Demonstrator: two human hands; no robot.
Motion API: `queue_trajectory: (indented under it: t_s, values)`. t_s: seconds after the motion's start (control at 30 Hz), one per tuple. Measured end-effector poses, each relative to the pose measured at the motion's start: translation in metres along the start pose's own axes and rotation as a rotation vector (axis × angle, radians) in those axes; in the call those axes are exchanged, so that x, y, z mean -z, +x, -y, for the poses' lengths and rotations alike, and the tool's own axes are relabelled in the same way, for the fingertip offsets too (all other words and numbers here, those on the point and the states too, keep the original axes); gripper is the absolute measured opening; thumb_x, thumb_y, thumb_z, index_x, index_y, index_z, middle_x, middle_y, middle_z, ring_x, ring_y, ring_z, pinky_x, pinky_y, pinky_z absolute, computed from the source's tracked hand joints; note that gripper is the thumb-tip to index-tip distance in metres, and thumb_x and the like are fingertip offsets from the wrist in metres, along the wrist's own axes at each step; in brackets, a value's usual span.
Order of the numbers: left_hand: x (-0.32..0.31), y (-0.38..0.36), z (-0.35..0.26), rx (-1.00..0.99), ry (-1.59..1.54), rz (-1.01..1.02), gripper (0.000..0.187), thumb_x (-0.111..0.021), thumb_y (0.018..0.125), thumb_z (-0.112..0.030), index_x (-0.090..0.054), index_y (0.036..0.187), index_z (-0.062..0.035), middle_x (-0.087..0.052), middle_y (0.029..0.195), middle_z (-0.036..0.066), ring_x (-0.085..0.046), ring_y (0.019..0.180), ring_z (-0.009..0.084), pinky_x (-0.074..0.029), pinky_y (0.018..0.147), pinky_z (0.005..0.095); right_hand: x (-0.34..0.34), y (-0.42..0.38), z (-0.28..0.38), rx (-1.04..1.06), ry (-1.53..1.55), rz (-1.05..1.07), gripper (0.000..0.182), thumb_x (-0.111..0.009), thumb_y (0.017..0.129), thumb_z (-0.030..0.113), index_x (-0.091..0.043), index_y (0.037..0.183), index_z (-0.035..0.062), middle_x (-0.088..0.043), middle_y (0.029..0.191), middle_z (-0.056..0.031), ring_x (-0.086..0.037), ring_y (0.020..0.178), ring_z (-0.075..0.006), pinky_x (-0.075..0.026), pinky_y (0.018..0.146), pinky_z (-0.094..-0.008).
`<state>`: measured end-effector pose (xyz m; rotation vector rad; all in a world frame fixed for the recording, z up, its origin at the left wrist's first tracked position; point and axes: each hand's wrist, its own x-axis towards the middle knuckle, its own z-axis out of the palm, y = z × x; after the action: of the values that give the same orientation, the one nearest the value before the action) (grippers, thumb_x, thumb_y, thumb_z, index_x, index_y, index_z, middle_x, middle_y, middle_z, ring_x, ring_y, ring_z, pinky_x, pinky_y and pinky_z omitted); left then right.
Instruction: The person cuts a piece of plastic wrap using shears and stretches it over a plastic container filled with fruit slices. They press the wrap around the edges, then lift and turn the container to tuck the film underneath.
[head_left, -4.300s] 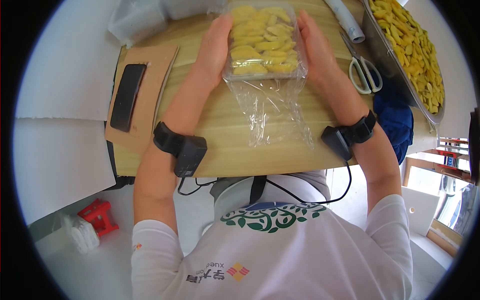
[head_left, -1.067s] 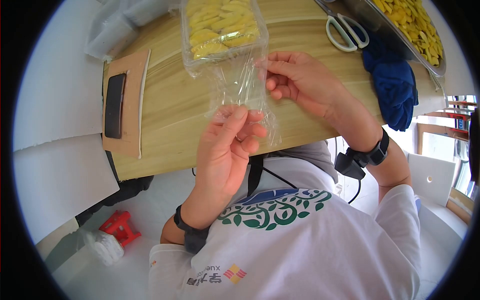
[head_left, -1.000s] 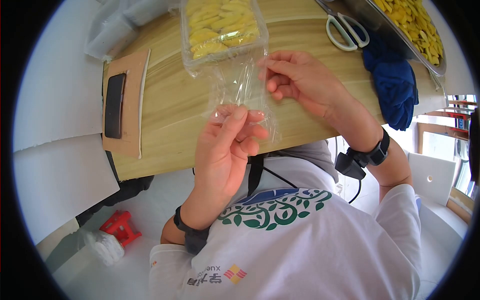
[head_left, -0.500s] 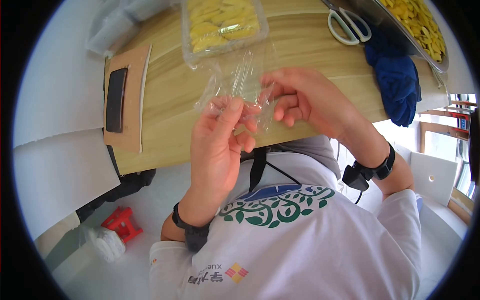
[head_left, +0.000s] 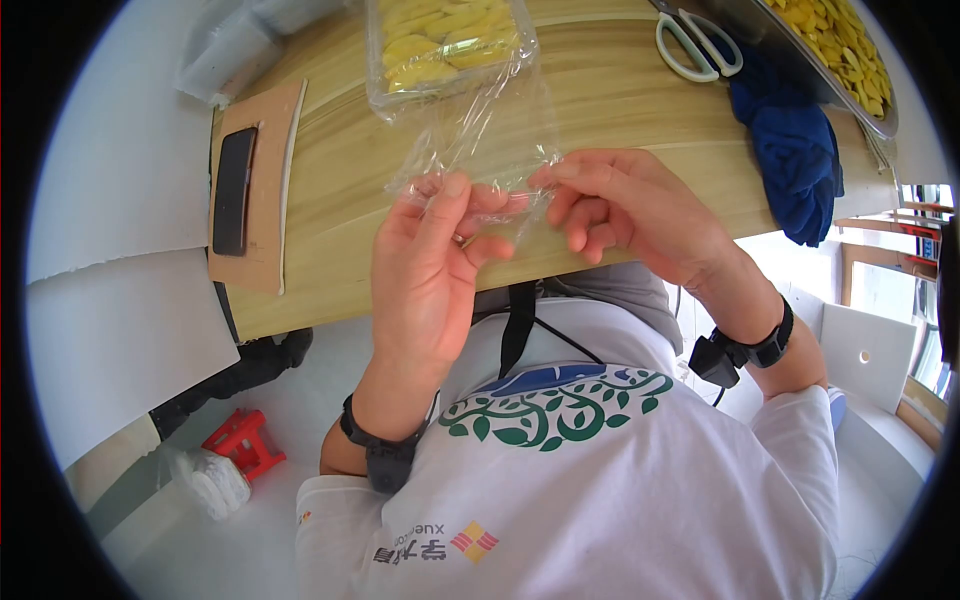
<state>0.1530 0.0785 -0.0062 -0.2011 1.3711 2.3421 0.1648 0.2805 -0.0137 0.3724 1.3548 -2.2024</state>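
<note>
1. Currently the left hand (head_left: pixel 425 270) pinches the crumpled clear film (head_left: pixel 475 125) between thumb and fingertips; the right hand (head_left: pixel 645 210) nips the film's right side between thumb and forefinger, its other fingers curled loosely. How firm either grip is, I cannot tell.
2. Beyond both hands, the clear tray (head_left: pixel 376 70) of yellow slices (head_left: pixel 440 45) lies on the wooden tabletop (head_left: pixel 330 150), its far end cut off by the top of the view. Film runs from its near edge to the fingers.
3. A hard tug might drag the tray toward the person, since neither hand steadies it and the tabletop looks smooth.
4. Uneven pull could split the film: it looks thin, and its creases run toward the left pinch, which would take most strain.
5. Film might cling to itself or to skin, because it is bunched around the fingertips; a trapped fold would be awkward to flatten.
6. Should the right fingertips be gripping only lightly, that side could slip free and go slack.
7. A wide sweep of the right arm could catch the blue cloth (head_left: pixel 790 160), which lies near that forearm.
</note>
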Motion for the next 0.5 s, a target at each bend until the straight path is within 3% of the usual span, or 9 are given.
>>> queue_trajectory:
  t_s: [0.17, 0.23, 0.5]
  values:
    - [0.005, 0.002, 0.0, -0.008, -0.007, 0.007, 0.015, -0.057, 0.096, -0.018, -0.057, 0.101, -0.0034, -0.067, 0.092, 0.011, -0.067, 0.091, 0.0232, -0.054, 0.062, 0.0269, -0.004, 0.004, -0.007, -0.005, -0.039, 0.052, 0.024, -0.06, 0.095, 0.025, -0.061, 0.087, 0.002, -0.06, 0.075, -0.0021, -0.058, 0.059, -0.0082, -0.047, 0.049, -0.0205]
    - [0.005, 0.002, 0.0, -0.012, -0.004, 0.007, 0.015, -0.057, 0.096, -0.018, -0.057, 0.101, -0.0035, -0.067, 0.092, 0.011, -0.067, 0.091, 0.0233, -0.054, 0.062, 0.027, 0.004, 0.003, -0.009, -0.013, -0.124, 0.089, 0.024, -0.064, 0.092, 0.025, -0.061, 0.084, 0.0024, -0.061, 0.077, -0.0038, -0.06, 0.06, -0.0092, -0.05, 0.054, -0.0215]
    - [0.018, 0.006, -0.002, -0.008, -0.005, -0.061, 0.015, -0.06, 0.095, -0.018, -0.058, 0.101, -0.0046, -0.065, 0.088, 0.01, -0.066, 0.077, 0.0195, -0.049, 0.055, 0.0264, 0.011, -0.008, -0.007, 0.032, -0.19, -0.031, 0.023, -0.057, 0.096, 0.024, -0.058, 0.091, 0.001, -0.061, 0.077, -0.003, -0.059, 0.059, -0.0086, -0.05, 0.052, -0.021]
